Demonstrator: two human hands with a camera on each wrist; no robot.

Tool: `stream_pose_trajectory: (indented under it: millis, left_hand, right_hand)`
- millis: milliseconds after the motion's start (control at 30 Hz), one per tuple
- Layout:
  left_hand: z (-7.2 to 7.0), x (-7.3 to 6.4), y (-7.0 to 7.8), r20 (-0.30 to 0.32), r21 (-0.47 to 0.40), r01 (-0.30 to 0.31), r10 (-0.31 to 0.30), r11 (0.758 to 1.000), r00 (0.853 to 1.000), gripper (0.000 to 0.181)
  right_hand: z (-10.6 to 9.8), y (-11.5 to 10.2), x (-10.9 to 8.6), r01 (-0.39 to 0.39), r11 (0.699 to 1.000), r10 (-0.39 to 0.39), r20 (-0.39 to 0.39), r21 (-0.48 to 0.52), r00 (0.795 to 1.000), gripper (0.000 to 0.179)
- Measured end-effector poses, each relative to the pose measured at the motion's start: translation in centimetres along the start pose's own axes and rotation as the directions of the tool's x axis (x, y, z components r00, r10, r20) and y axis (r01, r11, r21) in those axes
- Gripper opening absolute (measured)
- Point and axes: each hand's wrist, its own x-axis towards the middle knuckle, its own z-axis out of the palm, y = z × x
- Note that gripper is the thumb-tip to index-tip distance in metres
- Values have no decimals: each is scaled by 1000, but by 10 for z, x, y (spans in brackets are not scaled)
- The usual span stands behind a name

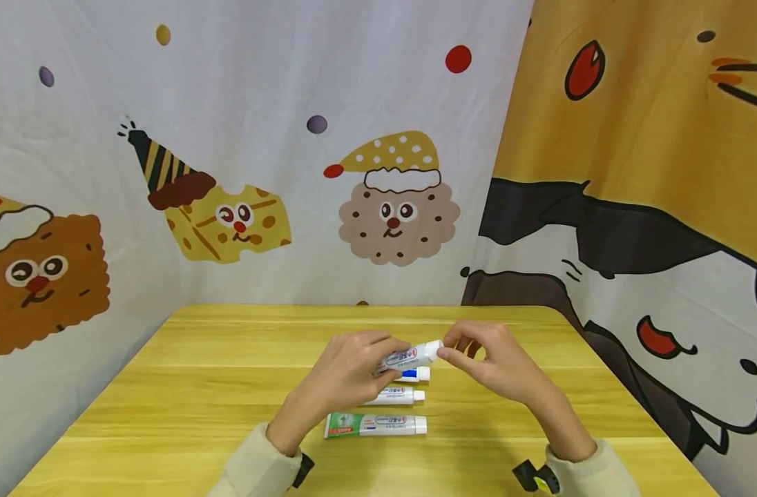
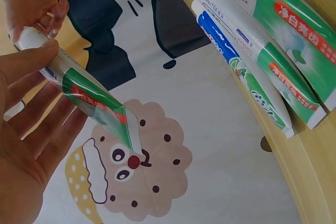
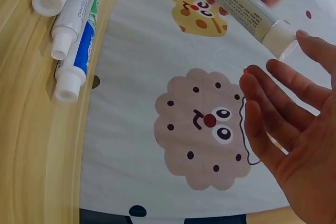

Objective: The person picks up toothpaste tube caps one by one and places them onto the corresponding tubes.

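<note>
A toothpaste tube [image 1: 409, 357], white and green with a white cap [image 3: 279, 39], is held up over the table in my left hand [image 1: 353, 359]. The thumb and fingers grip its body, and the cap end points right. Close at the cap is my right hand [image 1: 499, 362], its thumb at the cap's edge and its fingers loosely bent and spread in the right wrist view. Whether those fingertips press on the cap is hard to tell. Below lie a blue-and-green toothpaste tube [image 2: 244, 69], a slim toothpaste tube [image 1: 398, 395] and a larger green-and-white toothpaste tube [image 1: 385, 425].
The three lying tubes form a row on the yellow wooden table [image 1: 229, 386], their caps toward the right. Behind the table hangs a cartoon-printed curtain [image 1: 260, 83], close to its back edge and right side.
</note>
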Motion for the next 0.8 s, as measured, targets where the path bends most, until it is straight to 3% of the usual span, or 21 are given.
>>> stream_pose_trajectory:
  millis: [200,800]
  left_hand:
    - [1,0,-1,0,0,1,-1,1000,1000,34]
    - [0,-1,-2,52,-74,19,-16,997,999,32]
  right_hand:
    - [2,1,0,58,998,-58,20,3,998,28]
    - [11,0,2,132,991,-132,9,16,991,28]
